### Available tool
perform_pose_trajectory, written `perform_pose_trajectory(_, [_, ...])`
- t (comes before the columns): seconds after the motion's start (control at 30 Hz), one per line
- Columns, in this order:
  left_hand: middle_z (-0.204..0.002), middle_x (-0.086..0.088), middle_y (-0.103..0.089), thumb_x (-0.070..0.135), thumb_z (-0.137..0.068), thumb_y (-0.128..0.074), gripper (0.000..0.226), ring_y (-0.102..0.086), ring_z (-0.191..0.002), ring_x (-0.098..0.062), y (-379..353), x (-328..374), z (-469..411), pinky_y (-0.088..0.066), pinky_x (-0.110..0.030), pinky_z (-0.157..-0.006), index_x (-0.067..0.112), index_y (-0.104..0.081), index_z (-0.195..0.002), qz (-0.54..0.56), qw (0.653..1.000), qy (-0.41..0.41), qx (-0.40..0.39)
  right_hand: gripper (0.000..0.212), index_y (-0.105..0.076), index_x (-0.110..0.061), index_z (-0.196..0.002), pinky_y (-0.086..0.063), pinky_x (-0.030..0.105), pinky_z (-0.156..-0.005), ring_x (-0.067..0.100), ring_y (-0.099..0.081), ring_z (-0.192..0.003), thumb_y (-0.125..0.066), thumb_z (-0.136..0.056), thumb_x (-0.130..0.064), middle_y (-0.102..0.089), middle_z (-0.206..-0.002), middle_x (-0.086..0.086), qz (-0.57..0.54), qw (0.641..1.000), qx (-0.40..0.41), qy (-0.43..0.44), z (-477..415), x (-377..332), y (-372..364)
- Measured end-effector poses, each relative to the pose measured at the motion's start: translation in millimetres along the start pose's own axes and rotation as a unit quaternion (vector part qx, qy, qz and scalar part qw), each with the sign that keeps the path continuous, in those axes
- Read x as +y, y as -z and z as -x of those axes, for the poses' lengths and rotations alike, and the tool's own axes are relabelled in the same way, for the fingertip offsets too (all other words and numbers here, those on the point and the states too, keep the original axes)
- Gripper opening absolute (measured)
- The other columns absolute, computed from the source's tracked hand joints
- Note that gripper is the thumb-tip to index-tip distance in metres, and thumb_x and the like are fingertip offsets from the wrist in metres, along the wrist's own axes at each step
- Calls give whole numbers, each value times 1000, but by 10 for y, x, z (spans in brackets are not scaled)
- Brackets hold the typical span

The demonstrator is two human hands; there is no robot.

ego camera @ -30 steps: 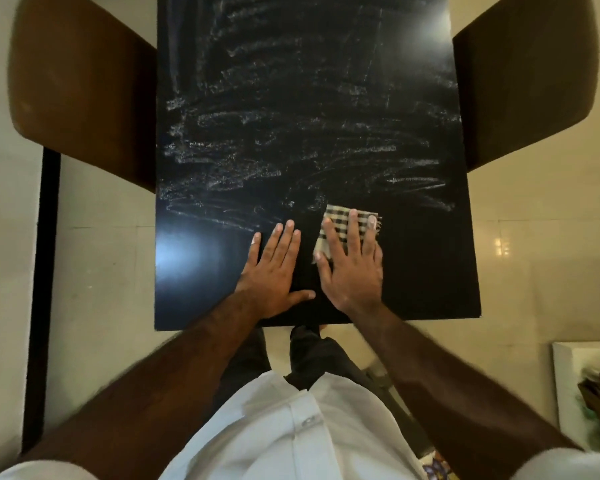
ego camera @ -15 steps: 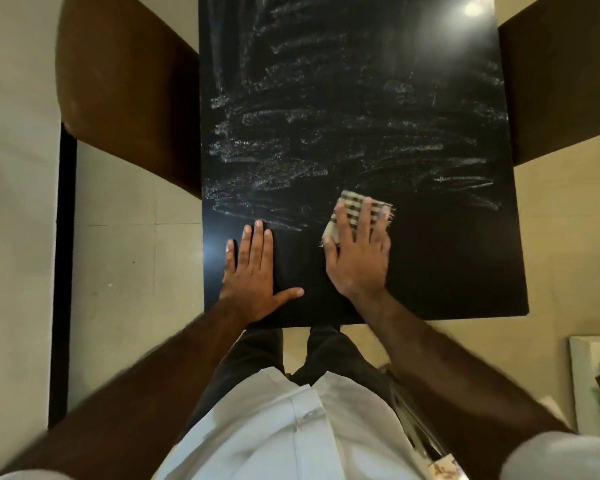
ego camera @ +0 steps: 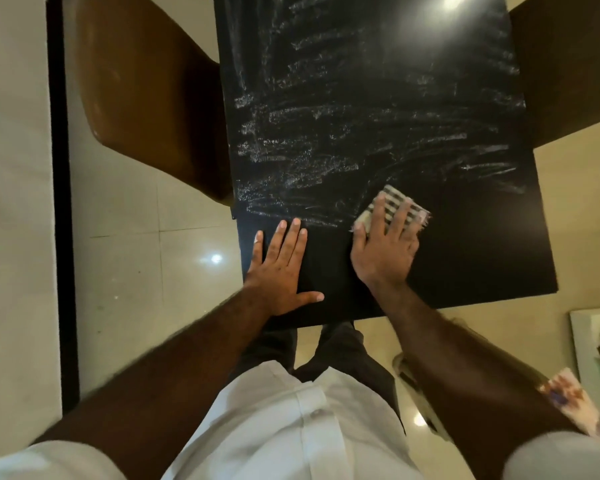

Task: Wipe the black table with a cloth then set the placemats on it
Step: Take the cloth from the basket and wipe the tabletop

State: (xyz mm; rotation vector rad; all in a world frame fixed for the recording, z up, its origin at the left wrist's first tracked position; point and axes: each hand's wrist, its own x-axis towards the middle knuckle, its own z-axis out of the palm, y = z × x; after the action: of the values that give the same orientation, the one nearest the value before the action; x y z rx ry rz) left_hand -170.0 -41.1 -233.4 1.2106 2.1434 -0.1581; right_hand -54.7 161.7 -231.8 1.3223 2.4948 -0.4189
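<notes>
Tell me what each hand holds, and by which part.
Right hand presses the checked cloth flat on the black table, straight fingers across its top; no grip. Left hand lies flat on the table, holding nothing.

Counter (ego camera: 465, 254): far end cut off by the top edge of the frame; part of the near edge hidden behind both forearms. Cloth (ego camera: 392, 195): largely covered by the fingers of the right hand (ego camera: 383, 251); only its upper and right margins show, full outline not determinable. Brown chair (ego camera: 153, 98), upper left, cut off at the top edge. Second chair (ego camera: 568, 71), upper right, cut by the top and right edges. White container (ego camera: 582, 341), lower right, cut by the right edge; contents blurred, unidentifiable. Patterned item (ego camera: 568, 400) below it blurred, nature not determinable. Lower legs pass out of sight under the counter.
</notes>
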Motion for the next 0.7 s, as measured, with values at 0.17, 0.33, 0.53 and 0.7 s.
perform_pose_trajectory(0.17, [-173,-9,44,99,-89,-35,134,35,-164,-30,43,-146,73,9,-65,-134,14,33,-167,-22,1000,-13,13,74,-4,-42,-176,-25,66,-128,48,5,-169,-32,-111,-66,10,-185,11,36,990,-4,135,418,-560,-241])
perform_pose_trajectory(0.33, [-170,-8,49,105,-84,-33,140,37,-162,-31,35,-465,180,9,-67,-133,14,38,-164,-3,1000,27,2,79,7,-48,-174,-21,67,-130,44,11,-169,-36,-110,-68,19,-184,4,42,993,-45,104,712,-81,-194])
perform_pose_trajectory(0.53, [-170,-8,49,106,-82,-30,140,38,-162,-32,25,-510,162,8,-70,-132,15,40,-163,5,1000,18,-3,80,10,-42,-174,-20,73,-129,50,14,-167,-31,-111,-68,21,-183,11,-18,998,-19,-53,297,-103,-70])
perform_pose_trajectory(0.7, [-170,-9,49,105,-84,-28,139,38,-162,-32,23,-524,185,8,-70,-132,12,38,-164,-1,1000,17,5,78,3,-40,-176,-20,70,-130,51,11,-167,-32,-111,-65,16,-184,13,-9,998,-9,57,176,-935,-192])
